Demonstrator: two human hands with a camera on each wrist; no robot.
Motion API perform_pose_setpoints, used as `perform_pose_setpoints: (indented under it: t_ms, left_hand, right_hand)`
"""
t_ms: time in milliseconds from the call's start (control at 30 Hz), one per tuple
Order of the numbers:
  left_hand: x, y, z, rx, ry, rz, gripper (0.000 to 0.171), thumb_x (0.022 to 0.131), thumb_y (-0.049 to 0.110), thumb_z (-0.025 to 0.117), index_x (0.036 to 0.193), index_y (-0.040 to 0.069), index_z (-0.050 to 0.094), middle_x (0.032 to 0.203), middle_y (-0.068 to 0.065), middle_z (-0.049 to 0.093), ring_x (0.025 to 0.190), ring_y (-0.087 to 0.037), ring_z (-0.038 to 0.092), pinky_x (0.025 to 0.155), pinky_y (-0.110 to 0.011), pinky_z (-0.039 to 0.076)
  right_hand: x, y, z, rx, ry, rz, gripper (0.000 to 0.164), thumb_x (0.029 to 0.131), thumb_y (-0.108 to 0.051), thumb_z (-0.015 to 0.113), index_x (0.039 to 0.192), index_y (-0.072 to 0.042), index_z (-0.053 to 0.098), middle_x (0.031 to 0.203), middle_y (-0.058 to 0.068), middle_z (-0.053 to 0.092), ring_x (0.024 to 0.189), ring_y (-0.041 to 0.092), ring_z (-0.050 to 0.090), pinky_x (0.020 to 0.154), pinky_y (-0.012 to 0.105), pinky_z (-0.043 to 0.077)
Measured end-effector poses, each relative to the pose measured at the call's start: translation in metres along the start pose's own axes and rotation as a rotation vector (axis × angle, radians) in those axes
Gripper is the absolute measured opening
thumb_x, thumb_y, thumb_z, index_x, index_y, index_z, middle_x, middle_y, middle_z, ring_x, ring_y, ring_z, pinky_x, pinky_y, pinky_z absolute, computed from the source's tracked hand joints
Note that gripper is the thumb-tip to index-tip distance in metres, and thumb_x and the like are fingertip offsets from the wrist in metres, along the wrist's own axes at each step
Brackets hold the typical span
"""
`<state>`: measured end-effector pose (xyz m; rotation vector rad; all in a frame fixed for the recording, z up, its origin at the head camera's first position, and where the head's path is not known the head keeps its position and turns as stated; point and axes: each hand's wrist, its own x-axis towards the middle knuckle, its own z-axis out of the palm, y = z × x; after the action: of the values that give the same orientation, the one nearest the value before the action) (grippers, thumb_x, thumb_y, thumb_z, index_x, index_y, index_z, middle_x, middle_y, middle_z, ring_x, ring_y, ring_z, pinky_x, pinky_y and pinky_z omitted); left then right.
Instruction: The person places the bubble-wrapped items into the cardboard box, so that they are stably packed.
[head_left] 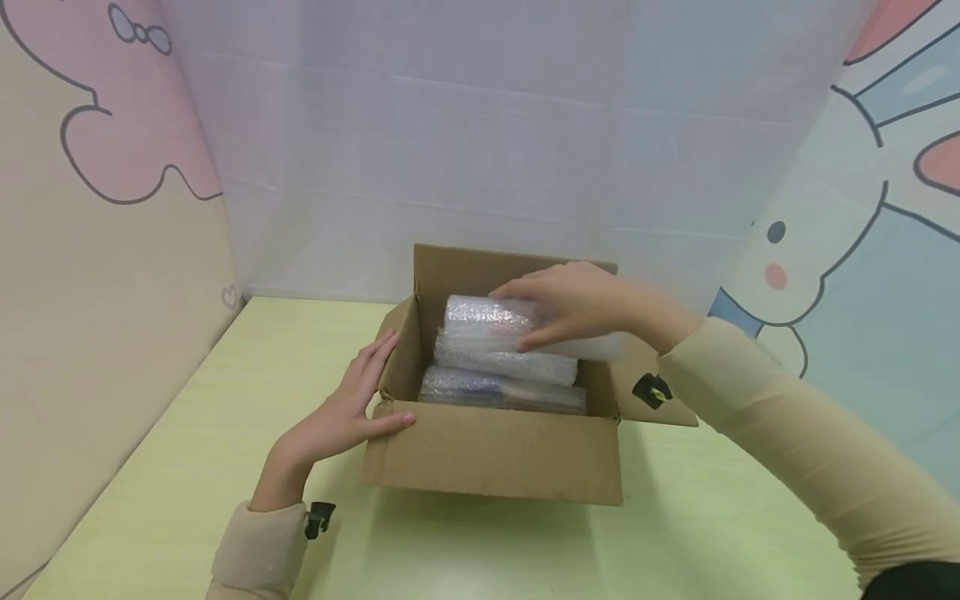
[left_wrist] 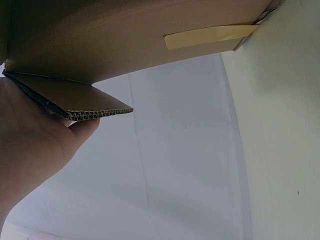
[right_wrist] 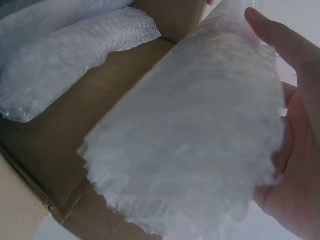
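An open cardboard box [head_left: 495,454] stands on the table with its flaps folded outward. At its left front corner, my left hand [head_left: 341,421] lies with fairly straight fingers along the left flap [left_wrist: 65,95] and the thumb on the front flap. Above the box's right side, my right hand [head_left: 570,300] grips a roll of bubble wrap [right_wrist: 185,125], thumb on one side and fingers on the other. What may be inside this roll cannot be told. More bubble-wrapped bundles [head_left: 502,392] lie inside the box, one with something blue showing through. Another clear roll [right_wrist: 75,60] rests in the box beside the held one.
The pale yellow-green table [head_left: 225,400] extends around the box. A white curtain [head_left: 465,150] hangs close behind it, with cartoon-printed panels [head_left: 810,250] on both sides. A strip of tan tape [left_wrist: 210,36] sticks to the box's side.
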<state>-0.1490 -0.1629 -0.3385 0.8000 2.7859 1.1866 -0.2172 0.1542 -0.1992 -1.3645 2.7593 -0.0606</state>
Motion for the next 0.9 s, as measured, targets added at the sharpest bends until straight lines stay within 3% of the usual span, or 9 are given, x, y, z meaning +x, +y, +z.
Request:
perform_pose_setpoints:
  t_ms: [100,367,900]
  left_hand:
    - [0.000,0.000,0.000,-0.008,-0.002,0.000,0.101,0.087,0.036,0.071,0.157,0.027,-0.001,0.163,-0.001,-0.002,0.150,-0.031,0.005,0.113,-0.064,0.022]
    - [0.001,-0.001,0.000,-0.011,-0.006,-0.003,0.100,0.087,0.036,0.071,0.157,0.023,0.000,0.163,-0.003,-0.001,0.150,-0.032,0.005,0.113,-0.065,0.022]
    - [0.003,-0.001,0.003,-0.010,-0.004,-0.001,0.101,0.087,0.037,0.071,0.157,0.027,-0.001,0.164,0.000,-0.003,0.150,-0.030,0.003,0.114,-0.064,0.021]
  right_hand:
    - [0.010,-0.005,0.003,-0.009,-0.028,0.004,0.068,0.083,-0.050,0.071,0.142,-0.020,0.050,0.135,-0.003,0.061,0.093,0.015,0.063,0.087,0.042,0.052]
    - [0.031,-0.015,0.018,-0.062,-0.133,-0.009,0.067,0.085,-0.050,0.068,0.142,-0.020,0.049,0.134,0.001,0.062,0.113,0.022,0.063,0.090,0.048,0.050]
    - [0.038,-0.020,0.048,-0.032,-0.307,0.026,0.071,0.088,-0.043,0.068,0.149,-0.021,0.037,0.121,0.004,0.066,0.093,0.018,0.066,0.085,0.041,0.054]
